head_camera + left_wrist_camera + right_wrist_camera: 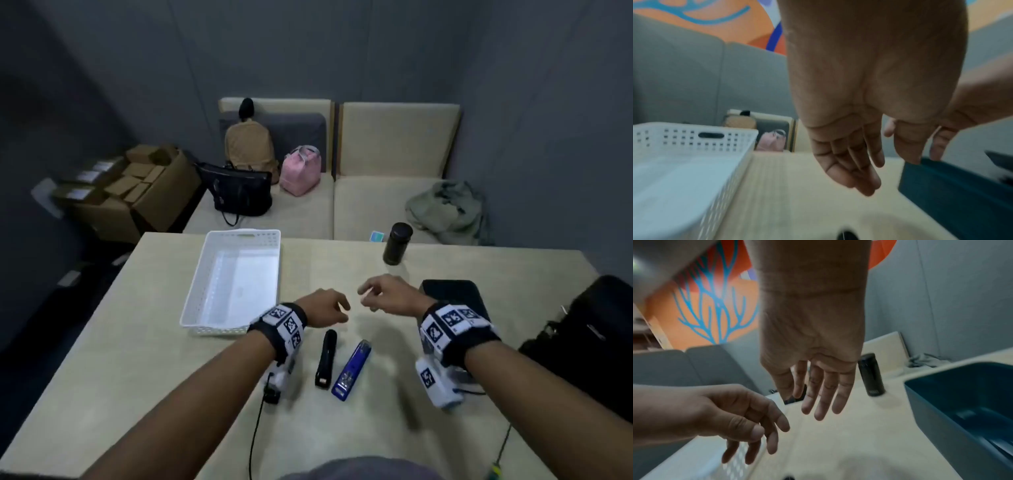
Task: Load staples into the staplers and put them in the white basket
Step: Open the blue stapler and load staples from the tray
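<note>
A black stapler and a blue stapler lie side by side on the beige table, near its front. The white basket stands to their far left with nothing in it. My left hand hovers just beyond the black stapler, fingers relaxed and holding nothing. My right hand hangs close beside it, loose and bare too. From the left wrist, the left hand shows straight fingers above the table beside the basket. From the right wrist, the right hand points down, empty.
A dark teal bin sits right of my hands, also seen in the wrist views. A black bottle stands at the table's far edge. A black bag lies at the right edge. A sofa with bags is beyond the table.
</note>
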{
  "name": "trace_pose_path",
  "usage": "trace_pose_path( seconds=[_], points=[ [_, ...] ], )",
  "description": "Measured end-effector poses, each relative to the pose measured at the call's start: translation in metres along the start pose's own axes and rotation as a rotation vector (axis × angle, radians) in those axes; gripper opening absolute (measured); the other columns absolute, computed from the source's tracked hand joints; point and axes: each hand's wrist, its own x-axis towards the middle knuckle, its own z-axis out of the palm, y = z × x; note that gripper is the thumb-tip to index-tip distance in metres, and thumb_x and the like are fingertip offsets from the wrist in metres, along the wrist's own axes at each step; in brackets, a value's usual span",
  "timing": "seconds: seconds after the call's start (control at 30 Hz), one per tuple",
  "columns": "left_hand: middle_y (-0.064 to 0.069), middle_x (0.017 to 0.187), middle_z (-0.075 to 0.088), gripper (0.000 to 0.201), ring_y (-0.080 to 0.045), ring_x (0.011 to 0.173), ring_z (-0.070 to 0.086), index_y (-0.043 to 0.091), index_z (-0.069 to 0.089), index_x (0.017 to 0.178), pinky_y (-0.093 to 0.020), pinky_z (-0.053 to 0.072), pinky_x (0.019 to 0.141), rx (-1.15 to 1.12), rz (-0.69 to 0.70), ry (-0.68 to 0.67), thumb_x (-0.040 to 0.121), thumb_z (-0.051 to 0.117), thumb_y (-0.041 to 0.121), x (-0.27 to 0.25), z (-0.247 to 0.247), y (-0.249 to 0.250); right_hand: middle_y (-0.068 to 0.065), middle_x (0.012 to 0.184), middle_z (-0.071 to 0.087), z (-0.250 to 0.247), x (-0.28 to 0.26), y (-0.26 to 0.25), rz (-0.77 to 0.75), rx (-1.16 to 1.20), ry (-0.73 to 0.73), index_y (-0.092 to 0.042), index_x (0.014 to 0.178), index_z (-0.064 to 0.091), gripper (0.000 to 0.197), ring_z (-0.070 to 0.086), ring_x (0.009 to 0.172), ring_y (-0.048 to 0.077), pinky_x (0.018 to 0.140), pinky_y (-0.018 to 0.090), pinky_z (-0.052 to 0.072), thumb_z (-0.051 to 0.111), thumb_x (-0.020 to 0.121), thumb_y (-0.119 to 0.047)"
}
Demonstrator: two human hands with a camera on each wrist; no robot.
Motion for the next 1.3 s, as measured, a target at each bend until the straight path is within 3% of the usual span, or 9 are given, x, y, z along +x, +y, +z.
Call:
trace_pose_path(
  seconds=[0.23, 0.47, 0.63, 0.77, 0.83, 0.9, 1.07, 1.17, 1.3],
  points=[
    [-0.023, 0.106, 0.068, 0.021, -0.036, 0.098, 0.065, -0.003, 0.063, 0.103, -0.038, 0.051, 0.079, 0.294, -0.016, -0.181, 0.087, 0.050, 0.004, 0.003, 0.087, -0.025, 0.006, 0.123, 0.056, 0.089, -0.032, 0.037, -0.086, -0.398, -0.215, -0.015, 0.118, 0.060, 0.043, 0.049, 0.116, 0.025, 0.096, 0.034, 0.043, 0.055, 0.078, 0.000],
    [-0.013, 0.108, 0.067, 0.028, -0.032, 0.100, 0.064, 0.007, 0.063, 0.109, -0.039, 0.051, 0.084, 0.324, 0.060, -0.209, 0.086, 0.060, 0.022, 0.016, 0.111, -0.043, 0.013, 0.120, 0.051, 0.113, -0.039, 0.038, -0.249, -0.837, -0.149, -0.014, 0.119, 0.061, 0.028, 0.043, 0.114, 0.034, 0.080, 0.042, 0.041, 0.053, 0.092, -0.017],
    [-0.009, 0.108, 0.062, 0.043, -0.030, 0.097, 0.064, 0.012, 0.055, 0.111, -0.039, 0.052, 0.080, 0.346, 0.005, -0.077, 0.079, 0.068, 0.037, 0.020, 0.120, -0.039, 0.006, 0.116, 0.058, 0.094, -0.047, 0.049, -0.236, -0.462, -0.032, -0.017, 0.114, 0.064, 0.029, 0.052, 0.106, 0.027, 0.082, 0.038, 0.048, 0.059, 0.087, -0.007],
    [0.004, 0.120, 0.050, 0.073, -0.026, 0.086, 0.062, 0.024, 0.037, 0.123, -0.037, 0.051, 0.077, 0.050, 0.048, 0.115, 0.066, 0.079, 0.038, 0.023, 0.125, -0.040, 0.001, 0.109, 0.062, 0.058, -0.043, 0.058, -0.170, -0.292, -0.071, -0.020, 0.103, 0.068, 0.028, 0.060, 0.099, 0.020, 0.086, 0.034, 0.050, 0.066, 0.083, 0.000],
    [0.011, 0.127, 0.050, 0.088, -0.019, 0.086, 0.065, 0.037, 0.033, 0.137, -0.036, 0.053, 0.082, -0.040, 0.101, 0.069, 0.063, 0.081, 0.041, 0.026, 0.123, -0.035, -0.001, 0.111, 0.059, 0.047, -0.039, 0.057, -0.176, -0.313, -0.108, -0.022, 0.099, 0.071, 0.029, 0.059, 0.099, 0.018, 0.082, 0.032, 0.052, 0.066, 0.082, 0.001],
    [0.011, 0.116, 0.065, 0.073, -0.014, 0.083, 0.068, 0.044, 0.046, 0.126, -0.036, 0.056, 0.083, -0.123, 0.115, -0.017, 0.063, 0.084, 0.041, 0.031, 0.120, -0.030, -0.002, 0.114, 0.054, 0.040, -0.035, 0.056, -0.211, -0.331, -0.151, -0.023, 0.096, 0.074, 0.032, 0.057, 0.099, 0.017, 0.079, 0.030, 0.052, 0.063, 0.081, 0.004],
    [-0.012, 0.099, 0.071, 0.014, -0.023, 0.086, 0.072, 0.027, 0.062, 0.092, -0.046, 0.058, 0.084, -0.426, 0.052, 0.020, 0.083, 0.072, 0.031, 0.041, 0.116, -0.026, 0.002, 0.116, 0.051, 0.032, -0.023, 0.054, -0.256, -0.203, -0.064, -0.015, 0.095, 0.075, 0.040, 0.054, 0.101, 0.016, 0.084, 0.023, 0.047, 0.049, 0.079, 0.011],
    [-0.007, 0.085, 0.068, 0.018, -0.015, 0.079, 0.066, 0.023, 0.062, 0.087, -0.032, 0.056, 0.078, -0.405, -0.017, 0.142, 0.079, 0.075, 0.034, 0.040, 0.122, -0.028, 0.004, 0.115, 0.056, 0.027, -0.017, 0.053, -0.204, 0.036, -0.041, -0.013, 0.100, 0.074, 0.032, 0.061, 0.100, 0.016, 0.089, 0.023, 0.052, 0.057, 0.079, 0.003],
    [-0.006, 0.080, 0.064, 0.034, 0.005, 0.063, 0.055, 0.001, 0.061, 0.093, -0.011, 0.044, 0.060, -0.391, -0.045, 0.316, 0.075, 0.081, 0.021, 0.027, 0.125, -0.027, 0.002, 0.094, 0.073, 0.029, -0.013, 0.056, -0.199, 0.065, -0.082, -0.015, 0.091, 0.074, 0.018, 0.067, 0.076, 0.006, 0.071, 0.016, 0.053, 0.080, 0.076, -0.023]
  ],
)
